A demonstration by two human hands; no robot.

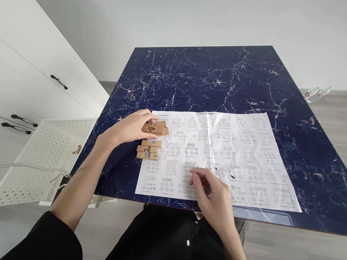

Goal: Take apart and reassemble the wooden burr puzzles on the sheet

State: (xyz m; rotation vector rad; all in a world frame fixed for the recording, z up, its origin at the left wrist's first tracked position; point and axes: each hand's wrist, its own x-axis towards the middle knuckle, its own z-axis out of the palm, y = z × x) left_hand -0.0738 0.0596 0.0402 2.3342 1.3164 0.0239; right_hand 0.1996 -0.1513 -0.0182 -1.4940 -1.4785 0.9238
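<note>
My left hand (134, 125) is closed around a brown wooden puzzle piece (158, 128), thumb below it and fingers above, over the left edge of a printed sheet (221, 153). The piece has notches and a slot. Just below that hand lie several lighter wooden puzzle pieces (150, 149), set close together with gaps between them, partly on the sheet and partly on the tabletop. My right hand (211, 192) rests over the lower middle of the sheet. Its fingers are curled in, thumb near the index finger, and nothing shows in them.
The creased sheet, printed with rows of small diagrams, lies on a blue marbled table (196, 77). A white perforated shelf (37, 163) and a cable (18, 166) are at the left, beside white cabinets (39, 78). Clear plastic items (317, 94) sit beyond the right edge.
</note>
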